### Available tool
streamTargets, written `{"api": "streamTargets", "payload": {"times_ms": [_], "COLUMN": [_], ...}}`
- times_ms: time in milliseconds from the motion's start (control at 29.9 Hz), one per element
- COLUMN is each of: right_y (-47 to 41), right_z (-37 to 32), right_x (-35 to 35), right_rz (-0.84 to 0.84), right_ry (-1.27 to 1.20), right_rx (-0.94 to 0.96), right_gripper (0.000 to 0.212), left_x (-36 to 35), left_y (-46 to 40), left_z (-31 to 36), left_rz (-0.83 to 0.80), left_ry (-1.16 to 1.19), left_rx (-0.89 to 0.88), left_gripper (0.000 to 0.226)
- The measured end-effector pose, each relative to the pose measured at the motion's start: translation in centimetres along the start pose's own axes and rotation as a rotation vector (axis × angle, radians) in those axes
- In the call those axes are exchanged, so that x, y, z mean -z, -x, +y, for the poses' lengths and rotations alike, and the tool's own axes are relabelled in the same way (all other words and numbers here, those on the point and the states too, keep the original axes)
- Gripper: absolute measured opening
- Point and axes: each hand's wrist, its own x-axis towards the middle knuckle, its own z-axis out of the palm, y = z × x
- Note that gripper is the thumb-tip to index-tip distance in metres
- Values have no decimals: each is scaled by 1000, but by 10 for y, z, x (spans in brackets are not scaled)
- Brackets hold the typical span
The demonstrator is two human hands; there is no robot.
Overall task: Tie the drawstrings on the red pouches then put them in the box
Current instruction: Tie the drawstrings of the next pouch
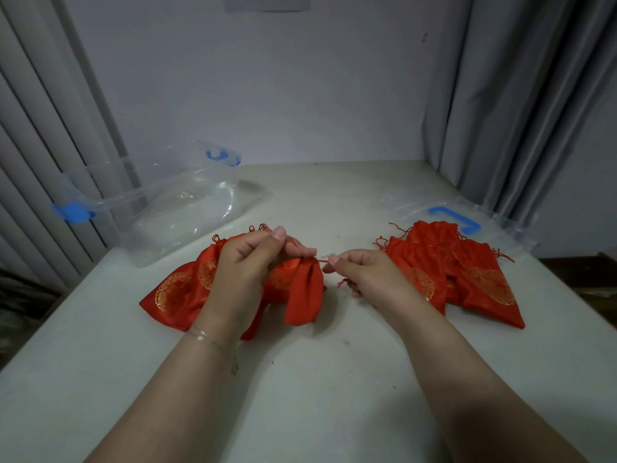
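A red pouch [305,292] with gold print lies gathered at its neck in the table's middle. My left hand [247,262] grips that gathered neck. My right hand [360,272] pinches the pouch's red drawstring [323,261] and holds it taut to the right. More red pouches [177,292] lie under and left of my left hand. Another pile of red pouches [467,272] sits to the right, partly behind my right hand. The clear plastic box [180,208] with blue clips stands open at the back left.
The box's clear lid [460,218] with a blue handle lies flat at the back right, behind the right pile. The white table [300,379] meets a wall at the back, with curtains on both sides.
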Motion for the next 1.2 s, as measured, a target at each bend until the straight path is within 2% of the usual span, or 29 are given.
{"api": "streamTargets", "payload": {"times_ms": [100,167,234,334,435,502,702,836,1037,1137,1204], "right_y": [-2,-3,-2,2,3,2,2,2,-1,1,3], "right_z": [0,1,3,4,3,3,2,2,5,0,-2], "right_x": [-1,-3,-6,-11,-11,-10,-11,-10,-6,-5,-8], "right_rz": [26,68,98,123,157,165,111,110,238,110,-19], "right_ry": [15,36,72,149,175,211,211,201,172,-56,-105], "right_rx": [46,143,263,471,590,628,642,620,456,405,366], "right_gripper": [21,22,23,20,17,16,16,11,10,9,8], "left_x": [3,3,4,6,4,0,-9,-10,-9,-6,-5], "left_y": [-2,-3,-3,-3,-1,0,5,7,6,4,3], "left_z": [0,-1,-2,-2,0,2,-1,-2,-4,-3,-1], "left_rz": [65,66,29,-37,-120,-161,-286,-366,-307,-255,-230], "left_ry": [-174,-346,-460,-452,-531,-496,-334,-247,-5,52,74], "left_rx": [52,105,168,267,268,267,337,380,450,475,481], "left_gripper": [37,37,27,6,13,14,19,7,9,8,4]}}
